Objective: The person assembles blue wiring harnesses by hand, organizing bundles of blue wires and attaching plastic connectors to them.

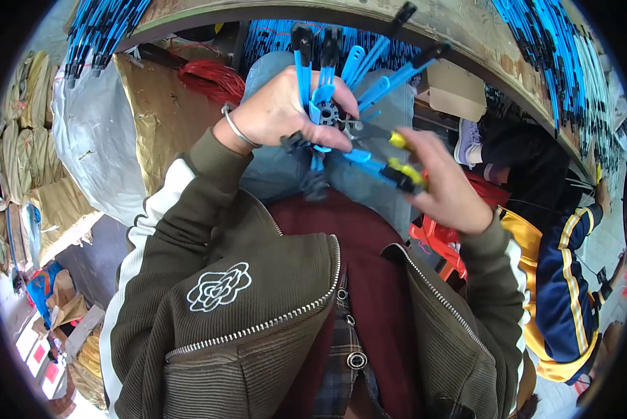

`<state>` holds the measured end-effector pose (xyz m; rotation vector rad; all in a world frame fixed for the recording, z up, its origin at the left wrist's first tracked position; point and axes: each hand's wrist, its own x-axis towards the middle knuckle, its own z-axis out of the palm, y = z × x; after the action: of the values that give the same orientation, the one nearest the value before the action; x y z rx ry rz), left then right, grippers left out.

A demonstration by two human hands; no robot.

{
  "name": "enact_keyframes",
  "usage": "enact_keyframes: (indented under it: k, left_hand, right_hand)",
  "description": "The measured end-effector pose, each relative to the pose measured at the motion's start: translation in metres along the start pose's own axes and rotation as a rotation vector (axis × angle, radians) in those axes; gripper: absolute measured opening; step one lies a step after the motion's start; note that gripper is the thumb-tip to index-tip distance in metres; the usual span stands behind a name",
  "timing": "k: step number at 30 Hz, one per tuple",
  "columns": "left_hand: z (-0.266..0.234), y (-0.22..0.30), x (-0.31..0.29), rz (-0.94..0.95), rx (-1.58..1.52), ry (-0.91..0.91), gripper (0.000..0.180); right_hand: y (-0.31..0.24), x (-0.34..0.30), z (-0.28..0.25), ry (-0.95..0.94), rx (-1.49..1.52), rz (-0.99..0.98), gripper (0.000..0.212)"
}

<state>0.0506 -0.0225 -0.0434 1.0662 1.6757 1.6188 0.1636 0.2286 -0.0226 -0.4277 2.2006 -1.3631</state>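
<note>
In front of my knees, my left hand [278, 112] is closed round a round black hub [329, 113] from which several flat blue ribs [390, 87] with black ends fan out, like an umbrella frame. The left thumb and fingers press close to the hub's rim. My right hand [450, 181], slightly blurred, grips pliers [399, 140] with yellow and black handles. The plier jaws point left and reach the hub's right side, close to the left thumb. Whether they bite on anything is too small to tell.
A wooden bench edge [460, 35] curves across the far side, with bundles of blue ribs [111, 31] hanging there. Red cord [212, 80] lies at the left beside a sack [97, 133]. A cardboard box [453, 91] stands at the right, near another person's legs and sleeve [568, 279].
</note>
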Motion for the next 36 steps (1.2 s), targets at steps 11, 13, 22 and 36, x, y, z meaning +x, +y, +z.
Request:
enact_keyframes:
  k: [11,13,22,36]
  left_hand:
    - [-0.004,-0.003,0.006,0.014,0.011,-0.117,0.035]
    - [-0.004,-0.004,0.004,-0.003,0.085,-0.029,0.036]
    - [0.001,0.001,0.004,-0.026,-0.148,-0.044,0.031]
    - [0.009,-0.003,0.003,0.027,0.078,0.158,0.030]
  right_hand:
    - [0.023,0.003,0.004,-0.516,0.744,0.529,0.074]
    - [0.005,0.002,0.003,-0.052,-0.027,0.024,0.068]
    - [0.020,0.003,-0.002,-0.581,0.940,0.682,0.043]
    - [-0.004,-0.007,0.010,0.025,-0.280,0.031,0.077]
